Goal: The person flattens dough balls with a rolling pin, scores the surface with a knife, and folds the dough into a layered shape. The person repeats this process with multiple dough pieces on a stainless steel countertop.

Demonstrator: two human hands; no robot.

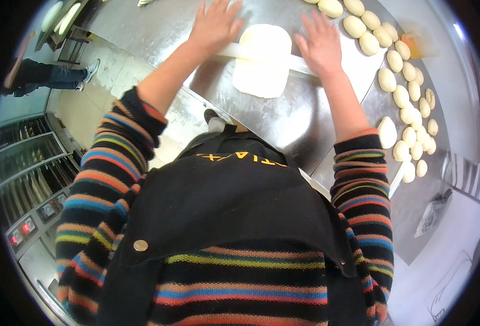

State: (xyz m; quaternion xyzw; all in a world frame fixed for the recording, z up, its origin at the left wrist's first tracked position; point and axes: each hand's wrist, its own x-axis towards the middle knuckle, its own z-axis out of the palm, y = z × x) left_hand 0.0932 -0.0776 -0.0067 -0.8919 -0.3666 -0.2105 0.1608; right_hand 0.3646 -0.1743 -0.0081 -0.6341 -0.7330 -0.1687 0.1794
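Observation:
A flattened sheet of white dough (261, 80) lies on the steel worktable (219, 87) before me. Across its middle runs a pale rolling pin (299, 64). The heel of my left hand (217, 26) is over the pin's left end, fingers spread and pointing away from me. At the other end is my right hand (320, 44), also flat with fingers apart and slightly blurred. Neither hand curls around the pin, and the palms hide its ends.
Several dough balls (401, 96) line the right side of the table. A larger dough piece (387, 132) sits near my right forearm. A blurred orange object (414, 45) is at the far right. To the left, a person (56, 75) stands near an oven (32, 175) with lit displays.

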